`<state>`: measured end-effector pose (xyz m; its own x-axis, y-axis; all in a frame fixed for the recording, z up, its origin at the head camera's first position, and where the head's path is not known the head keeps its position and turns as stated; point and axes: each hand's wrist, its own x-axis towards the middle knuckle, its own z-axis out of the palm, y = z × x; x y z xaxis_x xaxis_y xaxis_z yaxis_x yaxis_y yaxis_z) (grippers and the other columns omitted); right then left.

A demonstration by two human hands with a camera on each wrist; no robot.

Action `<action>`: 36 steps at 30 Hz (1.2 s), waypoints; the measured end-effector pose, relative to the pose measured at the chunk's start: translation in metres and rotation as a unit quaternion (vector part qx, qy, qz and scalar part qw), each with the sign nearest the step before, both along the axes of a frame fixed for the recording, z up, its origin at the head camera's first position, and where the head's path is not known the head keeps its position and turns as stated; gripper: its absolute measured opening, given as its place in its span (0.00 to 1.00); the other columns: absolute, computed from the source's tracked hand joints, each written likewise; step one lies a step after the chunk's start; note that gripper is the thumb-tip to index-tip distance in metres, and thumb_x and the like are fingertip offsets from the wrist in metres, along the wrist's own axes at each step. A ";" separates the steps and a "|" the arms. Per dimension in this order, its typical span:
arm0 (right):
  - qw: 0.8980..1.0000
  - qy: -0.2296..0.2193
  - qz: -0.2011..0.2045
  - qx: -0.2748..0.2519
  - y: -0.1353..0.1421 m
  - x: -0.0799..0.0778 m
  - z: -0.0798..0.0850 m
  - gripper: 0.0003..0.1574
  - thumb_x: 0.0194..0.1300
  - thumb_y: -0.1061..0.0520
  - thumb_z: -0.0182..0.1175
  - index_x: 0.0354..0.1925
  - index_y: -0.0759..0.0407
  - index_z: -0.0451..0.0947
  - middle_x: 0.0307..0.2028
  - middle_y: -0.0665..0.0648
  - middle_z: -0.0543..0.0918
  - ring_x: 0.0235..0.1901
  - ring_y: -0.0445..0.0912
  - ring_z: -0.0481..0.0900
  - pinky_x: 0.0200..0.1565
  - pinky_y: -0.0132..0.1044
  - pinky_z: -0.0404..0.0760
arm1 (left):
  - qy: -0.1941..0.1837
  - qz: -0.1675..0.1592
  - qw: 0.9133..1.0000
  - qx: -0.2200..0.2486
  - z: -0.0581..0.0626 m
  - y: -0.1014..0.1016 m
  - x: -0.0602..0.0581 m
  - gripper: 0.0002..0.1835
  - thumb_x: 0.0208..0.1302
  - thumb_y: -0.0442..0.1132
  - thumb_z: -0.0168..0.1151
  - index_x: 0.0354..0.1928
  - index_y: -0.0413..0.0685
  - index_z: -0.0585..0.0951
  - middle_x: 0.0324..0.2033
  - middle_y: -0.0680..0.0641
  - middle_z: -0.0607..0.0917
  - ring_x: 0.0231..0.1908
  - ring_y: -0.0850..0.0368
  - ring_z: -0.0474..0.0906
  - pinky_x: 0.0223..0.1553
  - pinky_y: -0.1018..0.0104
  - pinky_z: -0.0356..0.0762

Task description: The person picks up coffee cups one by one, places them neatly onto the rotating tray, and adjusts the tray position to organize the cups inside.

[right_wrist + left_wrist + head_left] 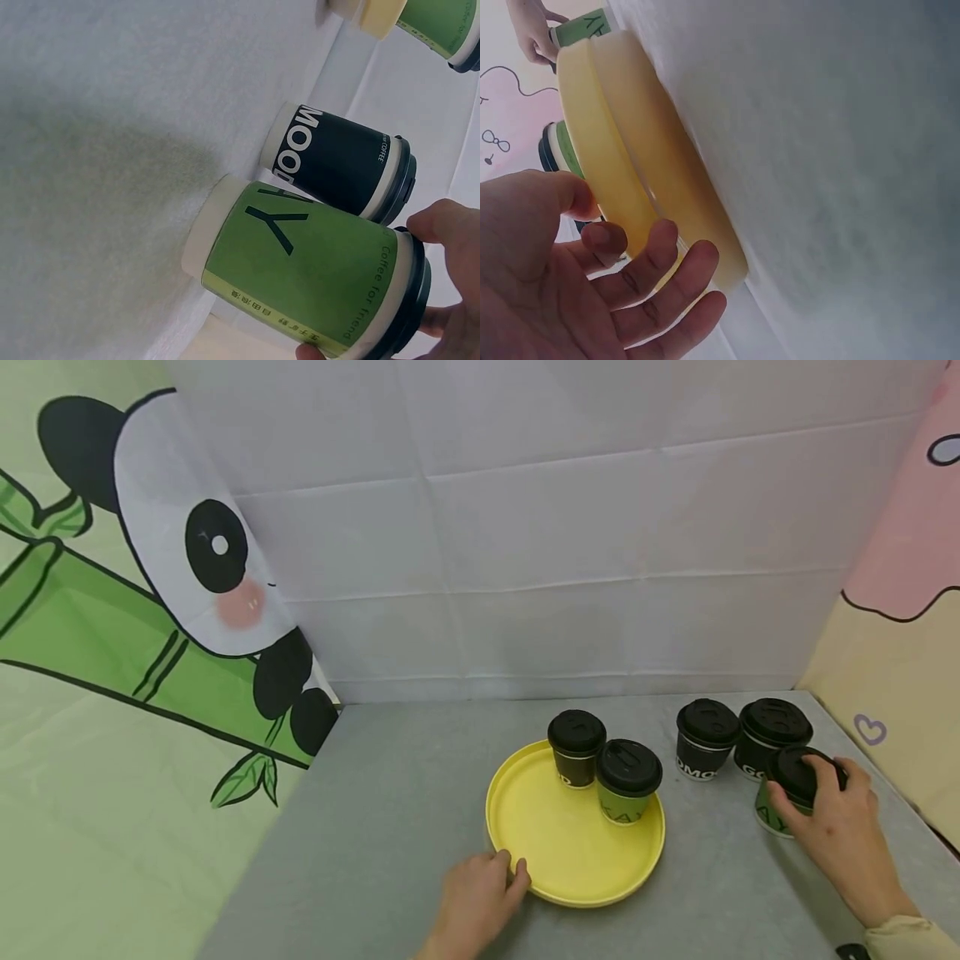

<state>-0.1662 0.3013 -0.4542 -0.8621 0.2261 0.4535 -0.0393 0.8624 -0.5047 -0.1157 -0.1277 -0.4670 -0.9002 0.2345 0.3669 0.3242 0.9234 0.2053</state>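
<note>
Through my head feed I see a white cloth backdrop point(525, 543) rising behind the yellow tray point(547, 860), with a panda-printed cloth point(168, 552) to the tray's left. The grey tabletop point(397, 810) spreads out under the tray and on both sides of it. The tray lies flat, two cups standing on it.

To the right of the tray I have the right hand point(847, 835), thumb and fingers bent round the lid end of a green cup point(772, 814). That cup is upright, off the tray; I can't tell whether its base touches the tabletop. The left hand point(480, 897) is at the tray's near-left rim, fingers loosely bent and spread, touching the edge; my left wrist feed shows it half open, with no firm hold.

The second green cup point(627, 785) stands on the tray's right-hand side, toward the back. Right of the tray, behind the held cup, I count a black cup with white lettering point(705, 743) and, just beside it on the far side from the tray, another black cup point(772, 724). The small black cup point(576, 752) stands at the tray's back rim. All five wear black lids.
</note>
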 end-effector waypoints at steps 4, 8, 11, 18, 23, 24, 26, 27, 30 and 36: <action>1.000 0.018 0.002 0.001 0.001 0.001 -0.002 0.35 0.68 0.49 0.63 0.59 0.73 0.65 0.60 0.88 0.57 0.48 0.86 0.60 0.39 0.76 0.64 | 0.004 -0.019 1.000 0.005 -0.003 0.004 0.004 0.25 0.68 0.47 0.60 0.14 0.58 0.63 0.10 0.61 0.60 0.11 0.65 0.56 0.14 0.70 0.52; 1.000 0.026 0.004 -0.002 0.001 0.000 -0.004 0.35 0.68 0.49 0.63 0.59 0.73 0.65 0.60 0.87 0.58 0.47 0.86 0.61 0.40 0.75 0.63 | -0.001 -0.035 0.999 0.018 -0.004 0.009 0.006 0.25 0.68 0.46 0.60 0.14 0.59 0.63 0.10 0.62 0.59 0.12 0.66 0.56 0.15 0.71 0.52; 0.999 0.038 0.012 -0.006 0.003 0.000 -0.004 0.34 0.68 0.50 0.64 0.59 0.73 0.66 0.59 0.87 0.58 0.47 0.85 0.61 0.41 0.75 0.63 | -0.026 -0.041 0.998 0.031 -0.004 0.011 0.006 0.26 0.69 0.46 0.59 0.13 0.59 0.62 0.10 0.63 0.58 0.11 0.68 0.54 0.15 0.72 0.52; 0.999 0.036 0.012 -0.023 0.005 0.001 -0.006 0.34 0.68 0.50 0.64 0.59 0.73 0.67 0.60 0.87 0.58 0.48 0.84 0.60 0.43 0.75 0.62 | -0.064 -0.039 0.994 0.076 -0.001 0.005 0.000 0.28 0.71 0.45 0.57 0.11 0.57 0.62 0.10 0.64 0.55 0.11 0.70 0.50 0.15 0.74 0.50; 0.998 0.044 0.013 -0.033 -0.001 0.004 0.001 0.35 0.66 0.50 0.66 0.59 0.72 0.67 0.61 0.85 0.59 0.50 0.83 0.60 0.46 0.74 0.61 | -0.066 0.014 0.994 0.091 -0.001 -0.009 -0.018 0.24 0.72 0.46 0.56 0.15 0.56 0.64 0.11 0.61 0.58 0.12 0.68 0.53 0.16 0.72 0.53; 0.998 0.050 0.018 -0.033 -0.003 0.005 0.004 0.35 0.66 0.50 0.66 0.59 0.72 0.68 0.61 0.84 0.60 0.51 0.83 0.60 0.47 0.74 0.61 | -0.060 0.023 0.994 0.089 -0.001 -0.013 -0.023 0.22 0.71 0.46 0.57 0.17 0.56 0.65 0.11 0.61 0.59 0.12 0.68 0.53 0.15 0.71 0.53; 0.996 0.071 0.032 -0.032 -0.010 0.007 0.011 0.34 0.64 0.52 0.67 0.59 0.72 0.69 0.60 0.83 0.61 0.52 0.81 0.62 0.48 0.73 0.61 | -0.043 0.034 0.994 0.093 -0.002 -0.018 -0.033 0.18 0.70 0.44 0.58 0.22 0.53 0.67 0.12 0.60 0.60 0.12 0.67 0.54 0.14 0.71 0.54; 0.995 0.081 0.042 -0.034 -0.014 0.009 0.015 0.33 0.64 0.53 0.68 0.59 0.71 0.69 0.60 0.83 0.62 0.52 0.80 0.63 0.48 0.73 0.62 | -0.032 0.035 0.995 0.092 -0.003 -0.020 -0.038 0.15 0.70 0.44 0.58 0.25 0.51 0.69 0.12 0.59 0.61 0.12 0.68 0.54 0.14 0.71 0.54; 0.993 0.096 0.067 -0.034 -0.026 0.014 0.025 0.34 0.62 0.54 0.69 0.59 0.72 0.70 0.61 0.82 0.63 0.55 0.78 0.63 0.49 0.73 0.63 | -0.001 0.027 0.994 0.101 -0.004 -0.024 -0.051 0.09 0.69 0.40 0.59 0.34 0.44 0.72 0.12 0.59 0.62 0.11 0.69 0.54 0.12 0.73 0.52; 0.989 0.093 0.109 -0.037 -0.057 0.025 0.044 0.36 0.60 0.53 0.72 0.60 0.69 0.71 0.64 0.77 0.64 0.58 0.75 0.65 0.48 0.71 0.66 | 0.004 0.008 0.992 0.124 -0.008 -0.026 -0.069 0.10 0.72 0.38 0.58 0.44 0.37 0.74 0.10 0.59 0.64 0.09 0.69 0.54 0.11 0.74 0.53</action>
<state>-0.1412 0.2444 -0.4104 -0.7967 0.0833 0.5986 -0.3181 0.7843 -0.5326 -0.1848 -0.1541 -0.4747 -0.8996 0.1226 0.4192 0.3134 0.8496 0.4241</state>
